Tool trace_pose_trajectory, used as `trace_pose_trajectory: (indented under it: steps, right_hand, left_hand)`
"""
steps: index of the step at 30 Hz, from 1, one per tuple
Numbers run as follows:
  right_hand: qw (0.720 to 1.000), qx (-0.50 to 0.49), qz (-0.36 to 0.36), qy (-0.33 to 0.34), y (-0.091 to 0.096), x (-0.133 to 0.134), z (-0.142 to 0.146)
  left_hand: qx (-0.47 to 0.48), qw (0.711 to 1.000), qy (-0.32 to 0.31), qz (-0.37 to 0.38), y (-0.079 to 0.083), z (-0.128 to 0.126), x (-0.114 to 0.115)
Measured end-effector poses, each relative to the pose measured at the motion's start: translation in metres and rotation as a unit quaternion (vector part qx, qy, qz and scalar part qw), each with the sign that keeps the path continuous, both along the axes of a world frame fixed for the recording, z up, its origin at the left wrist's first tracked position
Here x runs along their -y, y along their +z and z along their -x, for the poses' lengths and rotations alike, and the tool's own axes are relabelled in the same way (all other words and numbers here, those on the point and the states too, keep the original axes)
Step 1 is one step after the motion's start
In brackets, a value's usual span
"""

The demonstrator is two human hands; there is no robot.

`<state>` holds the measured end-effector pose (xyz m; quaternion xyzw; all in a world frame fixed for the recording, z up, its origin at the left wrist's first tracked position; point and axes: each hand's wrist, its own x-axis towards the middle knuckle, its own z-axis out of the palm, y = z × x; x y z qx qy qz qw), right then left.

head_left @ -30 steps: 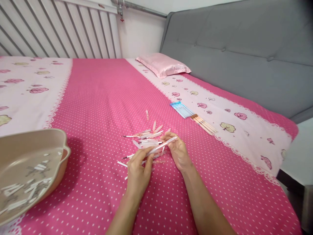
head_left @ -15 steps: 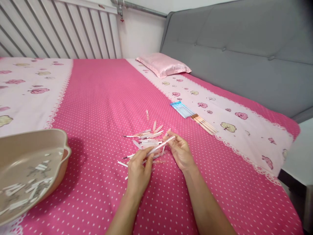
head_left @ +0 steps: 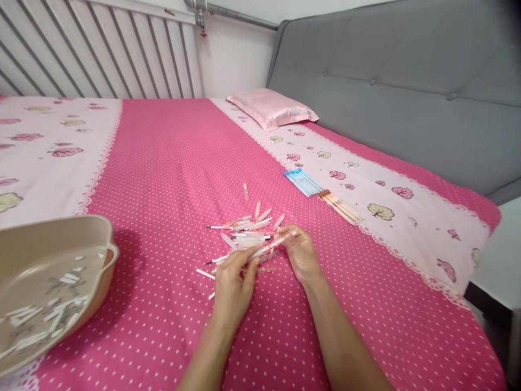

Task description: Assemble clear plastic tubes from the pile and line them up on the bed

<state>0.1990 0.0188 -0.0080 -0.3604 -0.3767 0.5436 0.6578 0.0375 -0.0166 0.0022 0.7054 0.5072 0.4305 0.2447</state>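
My left hand (head_left: 233, 279) is closed around the near end of a slim pale pink-and-white pen (head_left: 269, 247), thumb below and fingers above. The fingers of my right hand (head_left: 302, 255) pinch the pen's other end, so it lies slantwise between both hands. Just beneath and beyond them is a loose pile of pen parts: thin white refills with dark tips (head_left: 215, 260), pale pink caps (head_left: 264, 214) and clear patterned barrels. Part of the pile is hidden by my hands.
A beige basin (head_left: 95, 231) with short white pieces inside stands at left. Blue pens (head_left: 303, 182) and peach pens (head_left: 340, 206) lie in rows at right. A pink pillow (head_left: 272, 107) rests farther back on the dotted bedspread (head_left: 163, 163), before a grey headboard (head_left: 386, 92).
My right hand has dropped slightly, and the pen's right end now sits lower between its fingers. A pale pink cap beyond that hand shows more fully. My left hand has barely moved.
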Motion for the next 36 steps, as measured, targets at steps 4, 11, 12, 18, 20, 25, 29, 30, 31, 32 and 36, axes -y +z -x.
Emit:
trace_pose_trajectory:
  steps: [4,11,12,18,20,25,29,30,31,32,36]
  right_hand:
    - [0.997,-0.050,-0.004,0.052,0.006,0.004,-0.002]
    - [0.994,-0.081,0.032,0.068,0.006,0.003,-0.001]
    - [0.994,-0.078,0.035,0.062,0.005,0.002,-0.001]
    - [0.996,-0.075,0.054,0.014,0.003,-0.001,0.001]
    - [0.996,-0.075,0.047,0.015,0.003,-0.001,0.002]
    - [0.996,-0.080,0.020,0.038,0.003,0.000,0.001]
    - [0.988,-0.109,0.005,0.105,0.008,0.004,-0.002]
    - [0.987,-0.114,0.009,0.114,0.009,0.005,-0.002]
    - [0.986,-0.116,0.016,0.115,0.010,0.006,-0.003]
    - [0.987,-0.114,0.024,0.111,0.010,0.007,-0.003]
    - [0.989,-0.108,0.039,0.090,0.008,0.006,-0.002]
  left_hand:
    - [0.016,1.000,-0.004,0.023,0.003,-0.001,0.000]
    - [0.030,0.997,-0.038,0.062,0.006,-0.002,0.002]
    - [0.030,0.997,-0.038,0.063,0.006,-0.002,0.003]
    - [0.022,0.997,-0.033,0.063,0.005,-0.002,0.002]
    - [0.026,0.997,-0.031,0.062,0.005,-0.002,0.002]
    - [0.028,0.997,-0.045,0.059,0.009,-0.003,0.003]
    - [0.028,0.996,-0.055,0.069,0.011,-0.004,0.004]
    - [0.026,0.996,-0.054,0.071,0.012,-0.004,0.005]
    - [0.024,0.996,-0.054,0.073,0.012,-0.004,0.005]
    - [0.020,0.996,-0.054,0.073,0.012,-0.004,0.005]
    - [0.004,0.995,-0.061,0.074,0.013,-0.004,0.005]
